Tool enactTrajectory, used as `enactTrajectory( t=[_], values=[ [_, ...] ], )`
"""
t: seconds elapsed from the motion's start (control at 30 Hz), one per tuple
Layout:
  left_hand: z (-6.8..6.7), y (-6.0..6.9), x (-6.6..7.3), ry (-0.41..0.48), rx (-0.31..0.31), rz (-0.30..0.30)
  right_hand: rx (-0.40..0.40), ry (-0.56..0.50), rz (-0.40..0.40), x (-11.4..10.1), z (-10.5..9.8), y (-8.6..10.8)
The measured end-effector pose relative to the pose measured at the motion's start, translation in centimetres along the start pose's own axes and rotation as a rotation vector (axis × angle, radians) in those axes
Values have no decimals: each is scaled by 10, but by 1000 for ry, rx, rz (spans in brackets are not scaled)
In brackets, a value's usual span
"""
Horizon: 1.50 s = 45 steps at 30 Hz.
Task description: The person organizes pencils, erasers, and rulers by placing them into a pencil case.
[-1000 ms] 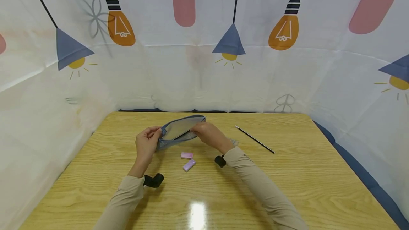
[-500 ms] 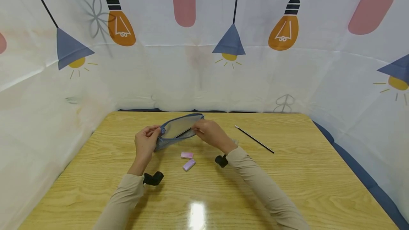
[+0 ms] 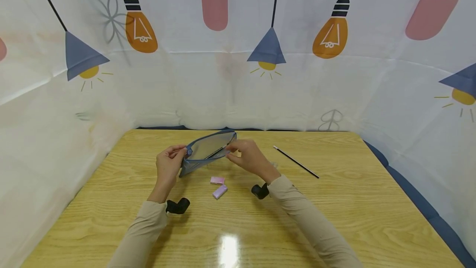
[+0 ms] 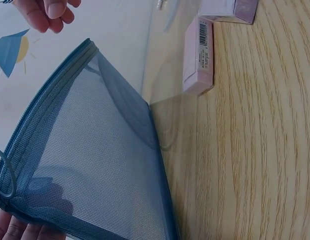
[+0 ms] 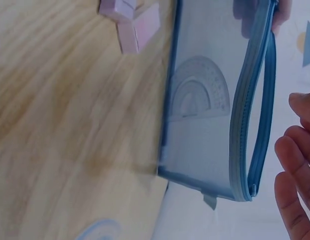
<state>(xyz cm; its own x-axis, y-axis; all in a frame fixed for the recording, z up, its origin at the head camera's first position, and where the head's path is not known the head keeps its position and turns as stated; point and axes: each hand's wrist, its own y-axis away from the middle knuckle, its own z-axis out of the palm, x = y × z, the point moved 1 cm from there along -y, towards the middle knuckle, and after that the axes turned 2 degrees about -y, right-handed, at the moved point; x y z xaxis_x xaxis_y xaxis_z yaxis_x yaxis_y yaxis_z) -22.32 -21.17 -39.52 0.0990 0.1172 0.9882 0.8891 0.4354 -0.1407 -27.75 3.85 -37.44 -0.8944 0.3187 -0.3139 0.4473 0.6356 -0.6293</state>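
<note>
A blue zip pouch with mesh sides is held up above the table, its zip mouth apart. At its left end my left hand grips the rim between thumb and fingers. By the right end of the mouth is my right hand, fingers bent loosely, nothing between them; the right wrist view has it a little apart from the rim. A clear protractor shows through the mesh. In the head view a dark thin stick lies within the pouch.
Two small pink and lilac boxes lie on the table below the pouch. A black pencil with a white end lies to the right. A clear curved piece lies beyond my right wrist.
My right hand has drawn back slightly to the right from inside the pouch mouth, and its fingers have come apart. The pouch is tilted up a little more.
</note>
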Motion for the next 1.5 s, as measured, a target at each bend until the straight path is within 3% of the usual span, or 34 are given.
enactTrajectory(
  t=[0.3,0.9,1.3,1.5],
  values=[
    [0,1,0,7,2,14,-9,-133,111,-3,5,11],
    [0,6,3,16,-3,3,-88,-281,290,-9,20,24],
    [-1,7,3,8,-12,5,-144,-369,417,-5,35,31],
    [-1,7,4,6,-10,7,-173,-357,473,-5,42,35]
  ],
)
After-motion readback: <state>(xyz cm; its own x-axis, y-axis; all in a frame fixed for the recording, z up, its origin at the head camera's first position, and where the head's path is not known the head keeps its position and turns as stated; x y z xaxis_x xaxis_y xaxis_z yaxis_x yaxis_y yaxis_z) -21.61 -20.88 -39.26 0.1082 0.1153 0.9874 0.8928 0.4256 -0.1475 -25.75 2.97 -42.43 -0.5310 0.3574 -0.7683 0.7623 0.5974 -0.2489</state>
